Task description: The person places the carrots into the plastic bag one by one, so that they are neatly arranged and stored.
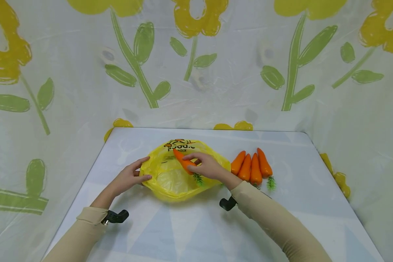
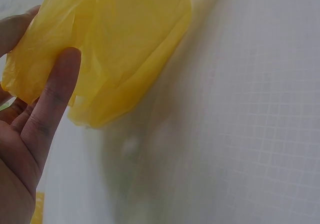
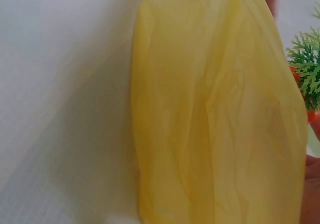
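Note:
A yellow plastic bag [image 1: 170,182] with black print stands mouth-up on the table, its opening spread wide. At its left rim my left hand [image 1: 127,178] grips the plastic between thumb and fingers; in the left wrist view a finger [image 2: 52,92] lies along the bag's outside. Over the mouth, my right hand [image 1: 204,165] pinches an orange toy carrot [image 1: 182,162], its tip pointing up and left and its green leaves hanging low right. In the right wrist view the bag wall [image 3: 215,114] covers most of the carrot, with the leaves [image 3: 306,64] showing at the right edge.
Several more carrots [image 1: 255,169] lie side by side just right of the bag, near my right forearm. The pale table [image 1: 183,233] meets a flower-printed curtain [image 1: 232,72] at the back and sides. A black wrist camera [image 1: 228,203] hangs below my right wrist.

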Action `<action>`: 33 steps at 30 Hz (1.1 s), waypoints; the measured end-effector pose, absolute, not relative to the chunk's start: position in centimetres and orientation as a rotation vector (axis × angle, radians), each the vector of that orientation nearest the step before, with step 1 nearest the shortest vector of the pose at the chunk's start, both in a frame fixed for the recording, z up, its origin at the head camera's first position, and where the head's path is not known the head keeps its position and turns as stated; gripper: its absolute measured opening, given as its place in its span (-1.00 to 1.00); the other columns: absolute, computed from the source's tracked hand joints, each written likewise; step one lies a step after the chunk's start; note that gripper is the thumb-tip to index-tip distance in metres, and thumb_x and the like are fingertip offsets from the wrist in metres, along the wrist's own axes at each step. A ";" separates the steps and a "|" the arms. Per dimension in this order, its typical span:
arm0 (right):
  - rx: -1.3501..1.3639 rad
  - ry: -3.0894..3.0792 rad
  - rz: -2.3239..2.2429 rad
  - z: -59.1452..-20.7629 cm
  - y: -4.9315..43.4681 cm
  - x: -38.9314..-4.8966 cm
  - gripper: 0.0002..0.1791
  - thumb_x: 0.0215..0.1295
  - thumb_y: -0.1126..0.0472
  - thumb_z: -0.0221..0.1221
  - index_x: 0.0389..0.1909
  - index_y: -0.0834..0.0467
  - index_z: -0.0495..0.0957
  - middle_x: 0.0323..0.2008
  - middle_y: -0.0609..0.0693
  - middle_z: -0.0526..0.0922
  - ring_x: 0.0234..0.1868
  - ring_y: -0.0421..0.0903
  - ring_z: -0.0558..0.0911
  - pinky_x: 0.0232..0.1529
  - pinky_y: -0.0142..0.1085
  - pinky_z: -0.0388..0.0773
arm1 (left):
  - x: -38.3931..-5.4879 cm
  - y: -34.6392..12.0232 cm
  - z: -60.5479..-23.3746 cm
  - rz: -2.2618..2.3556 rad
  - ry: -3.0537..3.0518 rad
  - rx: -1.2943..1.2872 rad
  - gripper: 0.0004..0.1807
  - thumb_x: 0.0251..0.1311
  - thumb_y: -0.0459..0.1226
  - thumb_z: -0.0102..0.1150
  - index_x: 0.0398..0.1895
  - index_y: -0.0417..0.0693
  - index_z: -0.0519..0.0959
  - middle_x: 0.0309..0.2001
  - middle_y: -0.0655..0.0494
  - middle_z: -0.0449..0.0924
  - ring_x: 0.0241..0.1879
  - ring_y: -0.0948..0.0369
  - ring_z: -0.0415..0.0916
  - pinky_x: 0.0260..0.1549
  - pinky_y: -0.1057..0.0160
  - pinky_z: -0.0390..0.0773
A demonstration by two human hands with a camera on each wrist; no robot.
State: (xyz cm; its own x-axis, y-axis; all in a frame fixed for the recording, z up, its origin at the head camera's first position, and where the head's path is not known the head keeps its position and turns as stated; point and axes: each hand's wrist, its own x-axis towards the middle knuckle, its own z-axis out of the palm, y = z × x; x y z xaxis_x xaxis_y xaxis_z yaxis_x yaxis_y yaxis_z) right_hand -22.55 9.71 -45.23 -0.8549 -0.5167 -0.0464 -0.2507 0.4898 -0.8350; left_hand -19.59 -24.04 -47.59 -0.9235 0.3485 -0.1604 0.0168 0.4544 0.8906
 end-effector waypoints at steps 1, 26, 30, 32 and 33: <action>-0.648 2.440 -1.306 -45.3 9.6 -22.6 -0.62 0.38 0.06 0.24 0.20 -0.16 0.63 0.22 -0.13 0.59 -0.04 -0.08 0.58 -0.18 -0.24 0.61 | -19.6 -24.0 -47.6 1.455 2.388 0.310 -0.07 0.31 -0.17 0.36 0.62 -0.09 0.06 0.41 -0.31 0.28 -0.06 0.02 0.63 -0.23 0.20 0.71; -0.556 2.479 -1.271 -46.8 6.1 -23.9 -0.62 0.39 0.10 0.24 0.20 -0.03 0.63 0.15 -0.06 0.63 -0.16 -0.12 0.59 -0.22 -0.34 0.58 | -19.5 -23.7 -47.6 1.458 2.378 0.312 -0.06 0.30 -0.16 0.37 0.62 -0.08 0.07 0.45 -0.31 0.23 -0.04 0.00 0.63 -0.22 0.19 0.70; -0.530 2.469 -1.284 -46.9 5.5 -23.9 -0.62 0.38 0.11 0.24 0.20 -0.01 0.63 0.14 -0.07 0.64 -0.17 -0.13 0.60 -0.25 -0.35 0.59 | -19.6 -23.7 -47.7 1.450 2.384 0.309 -0.06 0.29 -0.16 0.38 0.62 -0.08 0.07 0.47 -0.31 0.21 -0.04 -0.01 0.63 -0.22 0.20 0.71; -0.531 2.467 -1.290 -47.1 5.2 -23.9 -0.62 0.38 0.12 0.24 0.20 0.00 0.63 0.13 -0.06 0.64 -0.16 -0.13 0.60 -0.24 -0.36 0.59 | -19.5 -23.7 -47.7 1.449 2.385 0.309 -0.06 0.29 -0.15 0.38 0.62 -0.08 0.07 0.46 -0.31 0.22 -0.04 0.00 0.63 -0.22 0.20 0.71; -0.533 2.470 -1.287 -47.2 5.1 -23.9 -0.62 0.39 0.11 0.24 0.20 0.00 0.62 0.14 -0.06 0.63 -0.16 -0.14 0.59 -0.22 -0.36 0.58 | -19.5 -23.6 -47.7 1.449 2.385 0.307 -0.06 0.29 -0.16 0.38 0.62 -0.08 0.07 0.46 -0.31 0.22 -0.05 0.00 0.64 -0.22 0.19 0.71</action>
State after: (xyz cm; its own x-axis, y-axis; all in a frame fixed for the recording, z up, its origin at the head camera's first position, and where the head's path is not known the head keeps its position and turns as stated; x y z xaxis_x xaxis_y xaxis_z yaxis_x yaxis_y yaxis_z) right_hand -23.87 5.07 -47.16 -0.8846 -0.4563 -0.0959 -0.1830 0.5290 -0.8287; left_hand -19.55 -23.64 -47.66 -0.9213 0.3503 -0.1687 0.0115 0.4584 0.8887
